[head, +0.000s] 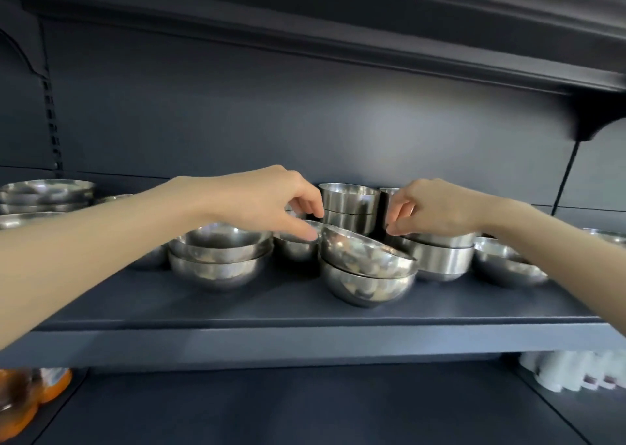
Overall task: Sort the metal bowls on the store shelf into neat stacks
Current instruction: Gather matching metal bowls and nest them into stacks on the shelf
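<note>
Several shiny metal bowls stand on a dark shelf (237, 312). At the centre a round bowl (367, 255) lies tilted on top of another round bowl (367, 290). My left hand (267, 204) reaches over from the left, and its thumb and forefinger pinch the tilted bowl's left rim. My right hand (437, 209) hovers just right of it with its fingertips drawn together a little above the far rim; I cannot tell whether they touch it. A nested stack of round bowls (216, 258) sits to the left. Two stacked straight-sided cups (349, 207) stand behind.
A small bowl (294, 250) sits behind my left thumb. A straight-walled bowl stack (440, 260) is under my right hand, with another bowl (504, 266) further right. Wide dishes (47, 192) pile at far left. An upper shelf (338, 41) overhangs. Orange items (20, 402) and white items (576, 371) are below.
</note>
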`<state>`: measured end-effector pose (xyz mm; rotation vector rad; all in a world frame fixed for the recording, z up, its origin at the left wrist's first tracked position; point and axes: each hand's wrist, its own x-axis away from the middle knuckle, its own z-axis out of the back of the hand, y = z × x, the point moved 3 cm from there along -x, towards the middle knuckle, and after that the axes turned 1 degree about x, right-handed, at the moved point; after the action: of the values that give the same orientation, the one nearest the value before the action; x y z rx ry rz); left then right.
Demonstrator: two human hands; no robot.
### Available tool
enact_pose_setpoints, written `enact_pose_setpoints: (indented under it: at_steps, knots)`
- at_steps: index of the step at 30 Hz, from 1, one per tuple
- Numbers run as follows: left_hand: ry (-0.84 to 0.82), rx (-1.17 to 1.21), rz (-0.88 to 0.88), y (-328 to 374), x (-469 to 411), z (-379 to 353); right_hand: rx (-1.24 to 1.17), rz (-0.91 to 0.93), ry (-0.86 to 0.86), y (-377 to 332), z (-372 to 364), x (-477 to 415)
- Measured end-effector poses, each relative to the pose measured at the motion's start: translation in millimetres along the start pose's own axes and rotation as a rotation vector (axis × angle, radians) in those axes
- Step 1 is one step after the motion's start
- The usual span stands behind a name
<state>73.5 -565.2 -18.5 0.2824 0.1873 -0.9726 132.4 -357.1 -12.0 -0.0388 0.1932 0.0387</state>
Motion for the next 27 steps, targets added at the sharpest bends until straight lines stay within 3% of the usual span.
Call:
enact_pose_setpoints:
  at_steps: [11, 19, 27]
  knots:
    - [0.088, 0.124, 0.075, 25, -2, -21, -0.113, 0.096, -0.009, 31, -13, 10]
    - [0.088, 0.237, 0.089, 24, 0, -24, -0.178, 0.0, -0.099, 27, -21, 6]
    - [0.071, 0.261, 0.029, 20, -2, -22, -0.261, -0.082, -0.082, 24, -17, 5]
